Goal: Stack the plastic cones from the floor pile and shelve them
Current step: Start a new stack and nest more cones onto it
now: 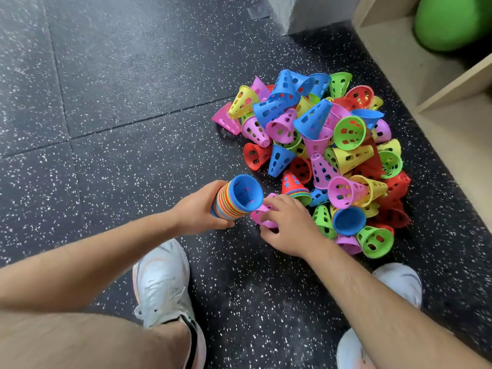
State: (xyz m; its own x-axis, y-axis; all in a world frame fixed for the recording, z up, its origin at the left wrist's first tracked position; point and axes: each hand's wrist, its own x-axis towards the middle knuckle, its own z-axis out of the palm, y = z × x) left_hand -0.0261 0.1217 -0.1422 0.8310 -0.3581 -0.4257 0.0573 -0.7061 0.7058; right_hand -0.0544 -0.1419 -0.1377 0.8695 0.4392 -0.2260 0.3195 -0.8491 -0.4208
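Note:
A pile of perforated plastic cones [324, 145] in blue, pink, yellow, green and red lies on the dark speckled floor. My left hand [202, 209] grips a nested stack of cones [237, 195] held sideways, its blue open end facing up and right. Just to its right, my right hand [287, 225] holds a pink cone [259, 215] at the near edge of the pile, close below the stack's mouth. A small stack with a red cone on top [294, 186] stands in the pile right behind my right hand.
A light wooden shelf unit [439, 83] stands right of the pile, with a green ball [452, 22] in one compartment. My two white shoes [162, 283] are planted on the floor below the hands. A grey wall corner [300, 12] rises behind the pile.

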